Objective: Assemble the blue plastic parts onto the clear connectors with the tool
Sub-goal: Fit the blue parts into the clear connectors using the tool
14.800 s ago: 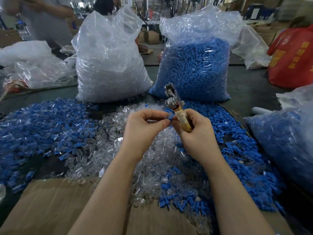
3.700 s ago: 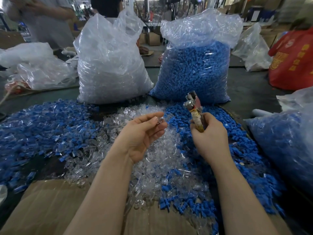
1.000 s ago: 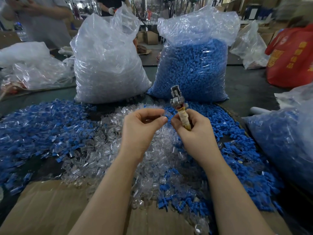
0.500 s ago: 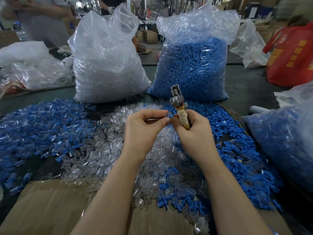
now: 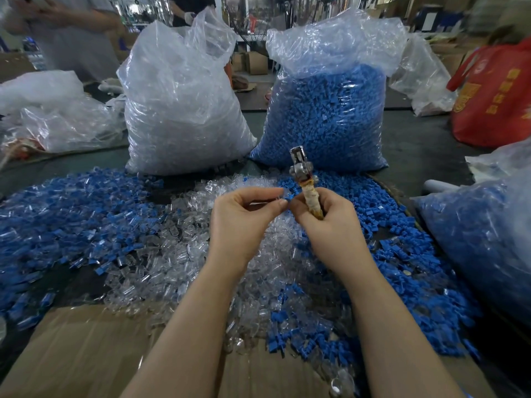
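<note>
1. The dark surface (image 5: 425,156) is crowded: bare room shows only at the far right, behind the sacks, and in a dark gap at the left.
2. Two crinkled clear plastic sacks stand upright side by side at the back, nearly touching: the sack of clear connectors (image 5: 184,110) on the left, the sack of blue parts (image 5: 324,116) on the right.
3. A third bag of blue pieces (image 5: 482,239) bulges in along the right edge; a red bag (image 5: 494,96) sits behind it.
4. Flat brown cardboard (image 5: 77,354) covers the near edge.
5. Loose heaps spread between the sacks and the cardboard: mixed blue and clear pieces (image 5: 71,219) left, glossy clear connectors (image 5: 178,254) centre, matte blue plastic parts (image 5: 402,254) right.
6. The left hand (image 5: 244,225) hovers above the clear heap, thumb and fingers (image 5: 275,206) pinching a small blue part (image 5: 288,197).
7. The right hand (image 5: 330,228), touching the left at the fingertips, grips the tool (image 5: 306,182) upright; its handle is wrapped in yellowed tape and its metal head points away.
</note>
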Available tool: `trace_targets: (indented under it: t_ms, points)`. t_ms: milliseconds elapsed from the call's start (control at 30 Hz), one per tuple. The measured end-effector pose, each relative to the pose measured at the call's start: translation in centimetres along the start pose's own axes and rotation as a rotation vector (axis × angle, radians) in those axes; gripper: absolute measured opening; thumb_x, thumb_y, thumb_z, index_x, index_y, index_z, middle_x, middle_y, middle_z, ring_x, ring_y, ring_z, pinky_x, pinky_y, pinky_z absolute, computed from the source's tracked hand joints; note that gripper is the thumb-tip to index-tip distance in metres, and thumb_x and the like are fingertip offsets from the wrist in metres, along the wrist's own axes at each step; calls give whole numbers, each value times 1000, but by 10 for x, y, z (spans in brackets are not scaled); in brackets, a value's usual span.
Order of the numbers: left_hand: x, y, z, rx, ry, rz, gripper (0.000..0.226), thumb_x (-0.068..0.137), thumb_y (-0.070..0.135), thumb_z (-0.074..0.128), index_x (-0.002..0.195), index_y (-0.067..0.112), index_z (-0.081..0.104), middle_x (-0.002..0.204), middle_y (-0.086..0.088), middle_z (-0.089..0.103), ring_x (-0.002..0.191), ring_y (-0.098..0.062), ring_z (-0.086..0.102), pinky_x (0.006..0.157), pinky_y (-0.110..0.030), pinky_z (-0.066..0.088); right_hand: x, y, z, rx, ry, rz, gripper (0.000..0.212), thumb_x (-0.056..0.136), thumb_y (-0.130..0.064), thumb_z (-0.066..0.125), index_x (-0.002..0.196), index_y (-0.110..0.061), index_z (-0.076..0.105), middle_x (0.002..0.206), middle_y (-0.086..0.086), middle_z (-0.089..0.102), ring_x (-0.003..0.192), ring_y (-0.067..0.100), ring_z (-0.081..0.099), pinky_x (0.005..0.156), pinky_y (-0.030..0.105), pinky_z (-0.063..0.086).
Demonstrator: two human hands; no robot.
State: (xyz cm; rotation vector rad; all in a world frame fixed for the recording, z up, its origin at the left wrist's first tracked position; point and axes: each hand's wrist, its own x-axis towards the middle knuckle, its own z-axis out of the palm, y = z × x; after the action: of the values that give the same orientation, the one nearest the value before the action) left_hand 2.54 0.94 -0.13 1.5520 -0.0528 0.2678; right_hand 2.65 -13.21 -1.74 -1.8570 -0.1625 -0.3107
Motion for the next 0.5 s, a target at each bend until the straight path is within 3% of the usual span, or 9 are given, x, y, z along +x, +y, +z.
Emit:
trace_targets:
  t_ms: [133,233,333,500]
  points:
    - [3,0,-6,-153,15,-81,16,80,3,77,89,16,76,86,-6,77,87,-21,73,80,-28,59,2,0,-11,-57,-88,40,8,89,-24,66,85,-18,63,69,3,59,59,7,47,57,25,43]
    - [4,1,-9,-214,32,-97,15,81,2,75,91,13,74,88,-8,77,87,-21,74,76,-24,59,1,0,-16,-125,-190,63,10,87,-20,67,89,-13,61,85,16,63,70,25,54,68,39,48]
    - [5,4,-11,-229,41,-84,15,81,0,74,90,11,71,83,-4,76,80,-16,72,74,-23,59,0,-2,-17,-161,-271,69,14,88,-20,67,92,-9,60,88,17,62,82,37,58,74,49,50]
    - [4,6,-11,-226,31,-52,17,81,-4,72,91,8,66,75,0,74,75,-12,71,75,-24,60,-2,-5,-17,-203,-313,84,14,88,-22,68,93,-13,59,87,12,63,79,32,60,75,47,51]
